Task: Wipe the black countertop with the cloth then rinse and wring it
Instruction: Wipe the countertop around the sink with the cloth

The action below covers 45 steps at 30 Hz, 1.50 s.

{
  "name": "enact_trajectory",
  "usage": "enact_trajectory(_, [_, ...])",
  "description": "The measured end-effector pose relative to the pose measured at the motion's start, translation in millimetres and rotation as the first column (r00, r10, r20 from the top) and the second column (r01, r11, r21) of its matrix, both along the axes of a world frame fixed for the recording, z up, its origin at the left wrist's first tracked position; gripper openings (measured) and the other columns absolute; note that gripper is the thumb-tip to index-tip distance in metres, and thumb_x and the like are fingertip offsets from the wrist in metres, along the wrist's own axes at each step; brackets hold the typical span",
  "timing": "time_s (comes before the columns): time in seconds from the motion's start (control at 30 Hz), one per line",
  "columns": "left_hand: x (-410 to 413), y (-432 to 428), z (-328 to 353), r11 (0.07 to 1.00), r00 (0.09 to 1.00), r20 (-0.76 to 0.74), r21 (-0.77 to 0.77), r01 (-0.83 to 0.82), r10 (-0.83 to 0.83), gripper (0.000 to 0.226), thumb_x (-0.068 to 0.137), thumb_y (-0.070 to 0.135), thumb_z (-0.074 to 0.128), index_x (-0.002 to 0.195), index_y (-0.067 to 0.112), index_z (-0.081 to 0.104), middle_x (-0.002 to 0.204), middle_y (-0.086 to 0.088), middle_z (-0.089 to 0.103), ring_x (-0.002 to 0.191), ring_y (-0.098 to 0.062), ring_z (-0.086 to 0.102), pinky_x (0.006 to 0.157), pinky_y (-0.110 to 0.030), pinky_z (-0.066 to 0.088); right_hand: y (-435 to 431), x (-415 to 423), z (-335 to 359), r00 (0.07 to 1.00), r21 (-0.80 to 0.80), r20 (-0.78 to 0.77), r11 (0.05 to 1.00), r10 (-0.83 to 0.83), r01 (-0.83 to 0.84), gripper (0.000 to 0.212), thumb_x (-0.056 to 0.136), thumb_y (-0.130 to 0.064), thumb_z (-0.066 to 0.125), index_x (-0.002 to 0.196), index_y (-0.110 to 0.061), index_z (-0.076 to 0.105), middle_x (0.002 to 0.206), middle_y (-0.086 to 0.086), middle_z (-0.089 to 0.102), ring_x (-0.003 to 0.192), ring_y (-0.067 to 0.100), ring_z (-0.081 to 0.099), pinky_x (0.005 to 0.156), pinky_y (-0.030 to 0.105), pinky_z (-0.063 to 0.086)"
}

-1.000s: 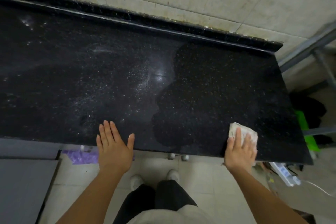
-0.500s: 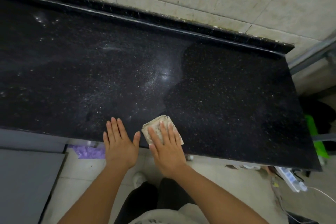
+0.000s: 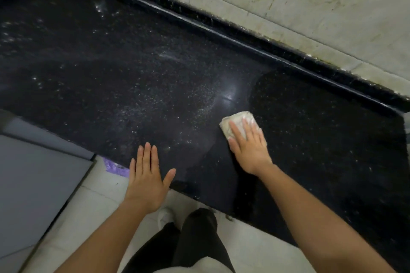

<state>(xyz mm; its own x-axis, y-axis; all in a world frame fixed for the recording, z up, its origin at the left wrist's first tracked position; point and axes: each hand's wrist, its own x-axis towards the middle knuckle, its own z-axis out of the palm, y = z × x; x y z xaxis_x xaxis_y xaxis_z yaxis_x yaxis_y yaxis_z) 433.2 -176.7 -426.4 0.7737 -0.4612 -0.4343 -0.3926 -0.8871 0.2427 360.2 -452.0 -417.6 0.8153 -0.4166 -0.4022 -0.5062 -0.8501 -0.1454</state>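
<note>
The black speckled countertop fills most of the view, with a raised black lip along its back edge. A folded pale cloth lies on it right of centre. My right hand presses flat on the cloth with straight fingers, covering its near half. My left hand rests flat and spread on the front edge of the counter, holding nothing. A wet, darker patch lies to the right of the cloth; pale dusty specks cover the surface to its left.
A stained beige tiled wall rises behind the counter. A grey cabinet panel stands at lower left. A purple scrap lies on the floor below the counter edge. My dark trousers and a white shoe show below.
My right hand has slid the cloth from the front edge beside my left hand farther onto the counter and away from that hand. The view has tilted. My left hand stays at the edge.
</note>
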Motion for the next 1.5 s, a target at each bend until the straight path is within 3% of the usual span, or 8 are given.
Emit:
enact_trajectory(0.33, [-1,-7,17,0.997,0.997,-0.078,0.071,-0.019,0.025,0.077,0.08,0.066,-0.009,0.132,0.018,-0.039,0.14,0.003,-0.046,0.127,-0.013,-0.046,0.109,-0.032,-0.024,-41,68,-9,0.972,0.008,0.095,0.977,-0.214,0.215,0.055,0.102,-0.047,0.013,0.152,-0.034,-0.007,0.16,0.007,-0.015,0.146,0.027,-0.018,0.116,0.043,-0.014])
enact_trajectory(0.5, [0,-9,19,0.996,0.995,-0.096,0.086,-0.024,0.032,0.082,0.068,0.068,-0.02,0.131,0.019,-0.04,0.14,0.004,-0.046,0.127,-0.012,-0.045,0.109,-0.031,-0.023,26,42,-11,0.991,0.087,0.098,0.991,0.089,-0.098,0.053,0.097,-0.052,-0.002,0.146,-0.035,-0.016,0.159,0.004,-0.017,0.146,0.029,-0.018,0.113,0.04,-0.018])
enact_trajectory(0.63, [-1,-9,23,0.997,0.994,-0.105,0.079,-0.024,0.032,0.085,0.065,0.071,-0.022,0.13,0.02,-0.04,0.139,0.004,-0.047,0.128,-0.012,-0.045,0.11,-0.031,-0.024,68,11,-13,0.92,0.059,0.13,0.923,0.37,-0.38,0.058,0.1,-0.047,-0.002,0.152,-0.029,0.016,0.158,0.009,0.017,0.143,0.037,0.022,0.119,0.047,0.009])
enact_trajectory(0.83, [0,-9,23,0.996,0.992,-0.121,0.081,-0.024,0.034,0.099,0.051,0.075,-0.04,0.132,0.019,-0.04,0.138,0.005,-0.048,0.126,-0.012,-0.046,0.109,-0.031,-0.024,29,-4,-9,0.561,0.063,0.128,0.557,0.818,-0.828,0.047,0.102,-0.048,0.017,0.149,-0.044,0.009,0.16,0.002,0.015,0.147,0.028,0.009,0.113,0.039,0.004])
enact_trajectory(0.93, [1,-8,20,0.995,0.994,-0.108,0.093,-0.024,0.034,0.093,0.06,0.073,-0.033,0.135,0.019,-0.039,0.141,0.004,-0.047,0.124,-0.012,-0.049,0.108,-0.031,-0.025,-13,28,-3,0.721,-0.07,0.017,0.72,0.693,-0.69,0.055,0.1,-0.051,0.002,0.148,-0.036,0.023,0.151,0.006,0.039,0.141,0.026,0.03,0.112,0.04,0.012])
enact_trajectory(1.07, [0,-8,20,0.997,0.994,-0.108,0.078,-0.026,0.034,0.094,0.062,0.074,-0.031,0.137,0.018,-0.036,0.142,0.004,-0.046,0.124,-0.01,-0.049,0.1,-0.024,-0.036,-75,85,5,0.939,-0.045,-0.04,0.938,0.342,-0.344,0.056,0.096,-0.058,0.001,0.148,-0.042,-0.01,0.161,0.001,-0.013,0.147,0.02,-0.016,0.116,0.037,-0.011])
enact_trajectory(1.27, [1,-8,21,0.998,0.994,-0.104,0.067,-0.021,0.028,0.098,0.057,0.076,-0.035,0.137,0.02,-0.036,0.141,0.005,-0.046,0.124,-0.009,-0.05,0.093,-0.02,-0.04,-33,130,0,0.998,0.077,0.031,0.996,-0.052,0.05,0.055,0.102,-0.047,0.013,0.151,-0.036,-0.009,0.159,0.005,-0.019,0.145,0.025,-0.022,0.115,0.044,-0.017])
enact_trajectory(1.5, [2,-8,20,0.997,0.994,-0.104,0.075,-0.011,0.019,0.096,0.057,0.076,-0.034,0.136,0.02,-0.037,0.141,0.006,-0.046,0.125,-0.01,-0.048,0.093,-0.02,-0.04,65,92,-9,0.902,0.087,0.126,0.902,0.412,-0.424,0.058,0.093,-0.055,-0.006,0.146,-0.035,-0.016,0.152,-0.001,-0.028,0.144,0.027,-0.024,0.113,0.04,-0.021])
